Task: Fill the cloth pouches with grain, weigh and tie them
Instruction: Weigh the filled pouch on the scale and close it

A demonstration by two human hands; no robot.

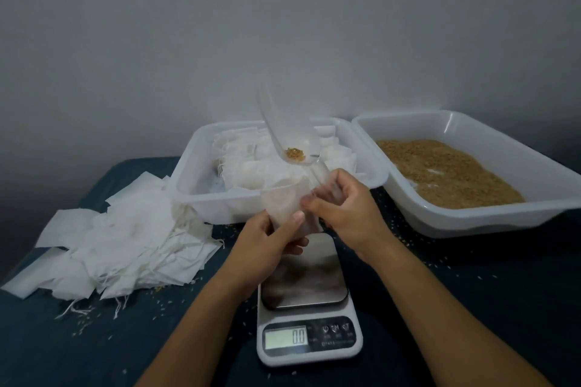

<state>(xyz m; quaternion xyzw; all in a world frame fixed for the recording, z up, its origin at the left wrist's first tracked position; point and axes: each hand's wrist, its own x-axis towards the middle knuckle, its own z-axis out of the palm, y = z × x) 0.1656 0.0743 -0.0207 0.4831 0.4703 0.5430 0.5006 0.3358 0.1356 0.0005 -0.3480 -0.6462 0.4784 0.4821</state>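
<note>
steel-topped scale (306, 302) sits nearest, its display reading zero and its platform bare, so nothing is being weighed yet. it lies directly under the hands, likely so that a filled pouch drops straight onto it.

just above its far edge, the left hand (270, 240) grips a cloth pouch (287, 203) with fingers curled round the lower part, mouth held upward. the right hand (341, 206) pinches the pouch's right edge while its curled fingers also clamp the handle of a clear scoop (290, 138). the scoop tilts up and away and carries only a small remnant of grain (294, 153).

loose flat pouches (119, 242) are heaped at the near left. beyond the hands, a white tray (201, 185) holds more pouches. to the right, just beside it, a second tray (478, 217) holds the grain supply (446, 173), within short reach of the scoop hand.

open cloth surface remains at the near right; tray rims bound movement at the far side.
</note>
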